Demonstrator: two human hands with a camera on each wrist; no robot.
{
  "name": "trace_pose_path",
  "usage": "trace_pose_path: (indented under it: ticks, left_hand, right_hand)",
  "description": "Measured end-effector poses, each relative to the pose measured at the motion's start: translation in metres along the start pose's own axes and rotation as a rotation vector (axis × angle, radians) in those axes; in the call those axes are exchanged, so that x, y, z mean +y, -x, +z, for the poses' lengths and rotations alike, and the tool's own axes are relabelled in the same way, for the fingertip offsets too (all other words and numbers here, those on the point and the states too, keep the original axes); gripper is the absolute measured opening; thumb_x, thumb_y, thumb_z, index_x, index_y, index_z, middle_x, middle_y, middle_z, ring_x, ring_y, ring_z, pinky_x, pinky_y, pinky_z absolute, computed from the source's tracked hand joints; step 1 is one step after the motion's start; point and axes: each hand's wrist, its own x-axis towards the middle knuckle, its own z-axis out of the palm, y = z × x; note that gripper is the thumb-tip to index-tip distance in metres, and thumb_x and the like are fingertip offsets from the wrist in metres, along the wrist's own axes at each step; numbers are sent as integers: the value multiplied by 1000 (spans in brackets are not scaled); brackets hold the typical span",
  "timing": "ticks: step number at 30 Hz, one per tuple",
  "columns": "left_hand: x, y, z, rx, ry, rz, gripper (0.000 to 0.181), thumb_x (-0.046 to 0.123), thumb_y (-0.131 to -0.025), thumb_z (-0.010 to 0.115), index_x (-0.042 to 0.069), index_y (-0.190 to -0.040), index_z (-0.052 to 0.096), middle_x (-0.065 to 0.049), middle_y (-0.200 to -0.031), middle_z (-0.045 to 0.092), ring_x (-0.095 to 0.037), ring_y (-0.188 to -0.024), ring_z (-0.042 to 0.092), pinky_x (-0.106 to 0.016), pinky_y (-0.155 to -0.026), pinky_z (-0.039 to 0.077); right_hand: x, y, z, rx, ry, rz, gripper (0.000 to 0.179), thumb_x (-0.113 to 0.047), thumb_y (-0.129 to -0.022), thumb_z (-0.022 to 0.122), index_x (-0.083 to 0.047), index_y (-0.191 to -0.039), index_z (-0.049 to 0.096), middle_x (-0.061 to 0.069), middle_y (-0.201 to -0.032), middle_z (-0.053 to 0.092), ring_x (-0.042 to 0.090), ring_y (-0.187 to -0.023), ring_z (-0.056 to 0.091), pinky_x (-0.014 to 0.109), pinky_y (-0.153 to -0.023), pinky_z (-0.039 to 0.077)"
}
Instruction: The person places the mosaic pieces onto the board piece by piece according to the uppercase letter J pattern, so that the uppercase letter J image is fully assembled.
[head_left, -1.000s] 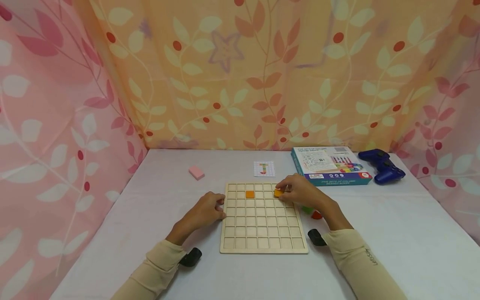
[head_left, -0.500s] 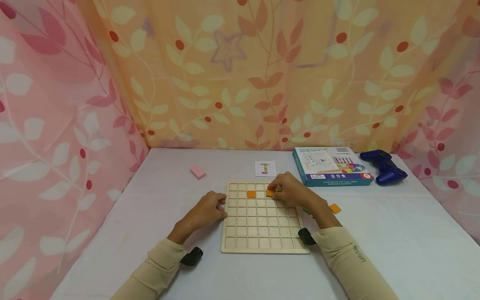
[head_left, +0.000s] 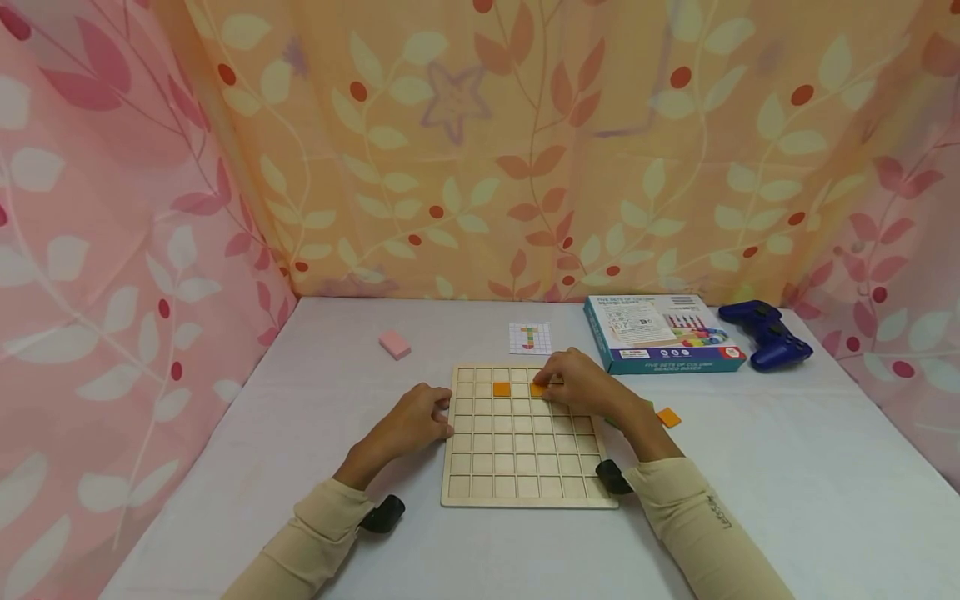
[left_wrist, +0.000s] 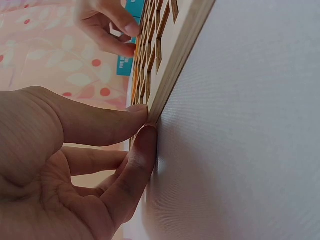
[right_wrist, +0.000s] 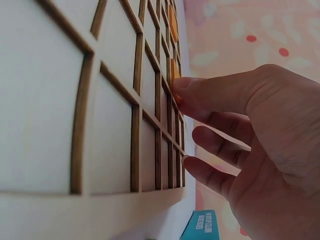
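Tablecloth stretches past the near edge of the wooden board; the left hand, fingers curled, grips its left edge. The right hand pinches an orange tile in the second-farthest row, one bare cell from a laid tile, farther left than a second ago.
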Motion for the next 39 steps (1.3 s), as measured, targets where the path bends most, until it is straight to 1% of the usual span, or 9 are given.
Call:
trace_pose_path:
  ticks: [5,11,14,17,22,24,29,35,39]
  left_hand:
    - [0,0,0,1,4,-6,56,-6,-86,82,-13,-137,61,-13,-112,61,-20,-95,61,-34,-81,56]
    - [0,0,0,-1,4,-5,57,-6,-86,82,-14,-138,60,-13,-112,61,-20,-95,61,-34,-81,56]
    - [0,-1,1,-2,6,-6,56,-6,-86,81,-13,-138,61,-13,-112,61,-20,-95,60,-34,-80,56]
    - [0,-1,1,-2,5,-10,55,-6,-86,81,-13,-137,61,-13,-111,60,-20,-95,60,-32,-79,55]
    - [-1,-2,3,-1,-1,-14,54,-6,-86,81,-12,-136,62,-12,-110,59,-19,-94,59,-32,-79,55]
    - [-2,-2,3,0,-4,-13,53,-5,-86,81,-12,-136,62,-12,-109,59,-19,-94,59,-33,-79,55]
    - [-1,-1,2,-1,1,-5,55,-6,-86,81,-12,-137,62,-13,-110,60,-20,-95,60,-33,-80,55]
    - [0,-1,1,-5,6,-11,57,-6,-86,81,-13,-139,60,-13,-112,60,-20,-95,60,-32,-80,55]
    - [0,-1,1,-8,6,-12,56,-6,-86,81,-13,-138,61,-13,-111,61,-20,-95,60,-33,-80,55]
  right_hand:
    - [1,6,-3,7,-48,37,22,-11,-95,75,-5,-116,82,7,-114,78,27,-107,61,46,-94,51]
    - [5,21,-13,10,-92,95,30,-12,-95,76,-2,-123,78,9,-118,76,28,-107,62,47,-94,54]
    - [10,31,-21,-4,-118,144,33,-14,-95,77,-4,-127,76,7,-118,75,27,-108,61,46,-94,53]
    - [17,40,-28,-20,-116,179,36,-17,-95,78,-5,-129,75,5,-117,74,26,-109,61,45,-94,52]
    - [26,54,-42,-56,-121,259,41,-21,-94,79,-7,-132,74,6,-115,71,26,-106,61,42,-89,53]
    - [29,59,-47,-63,-126,287,41,-20,-94,79,-8,-132,73,6,-115,71,25,-106,61,41,-89,54]
    - [42,69,-58,-70,-110,321,40,-20,-92,81,-9,-129,75,6,-114,72,25,-105,61,40,-89,52]
    - [57,82,-69,-110,-103,373,44,-21,-89,82,-6,-129,74,8,-113,72,24,-98,63,35,-81,52]
    - [66,91,-74,-130,-133,407,45,-22,-88,83,-5,-129,74,9,-117,74,24,-100,65,37,-84,54]
